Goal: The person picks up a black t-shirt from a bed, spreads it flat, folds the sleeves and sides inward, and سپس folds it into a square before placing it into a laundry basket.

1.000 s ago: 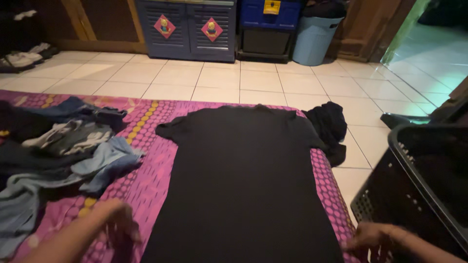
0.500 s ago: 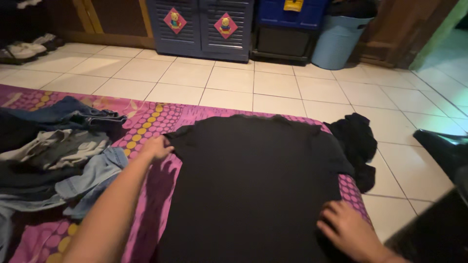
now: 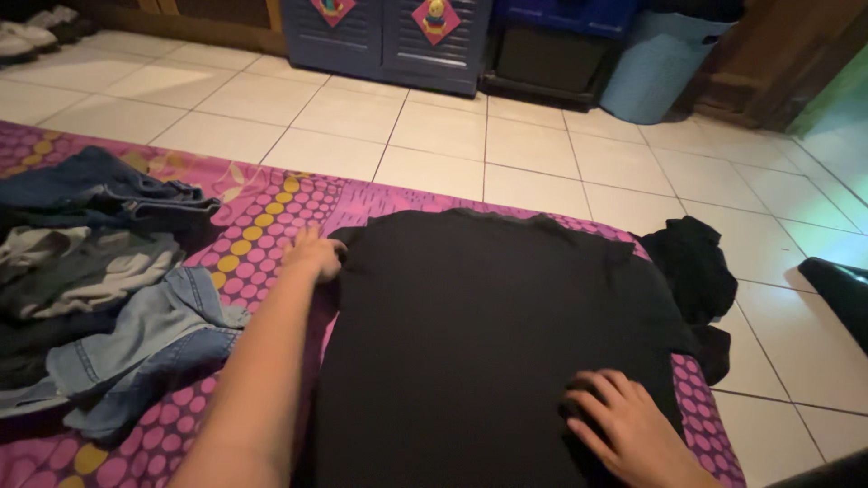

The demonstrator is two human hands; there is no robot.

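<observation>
On the pink dotted mat (image 3: pixel 262 212) spread over the tiled floor (image 3: pixel 506 154), a black T-shirt (image 3: pixel 479 316) lies flat, collar toward the far side. The left hand (image 3: pixel 314 255) is out at the shirt's far left corner, fingers curled at the sleeve edge; whether it pinches the cloth or only touches it, I cannot tell. The right hand (image 3: pixel 624 429) sits near the viewer on the shirt's right side, fingers spread and pressing flat on the fabric, gripping nothing. To the left, a heap of clothes (image 3: pixel 99 280) with denim and grey pieces covers that side of the mat, just beside the left forearm. Off the shirt's far right corner, a crumpled black garment (image 3: pixel 696 271) hangs over the mat's edge onto the tiles. At the far wall stand a blue louvred cabinet (image 3: pixel 389 41) and a pale blue bin (image 3: pixel 655 68).
</observation>
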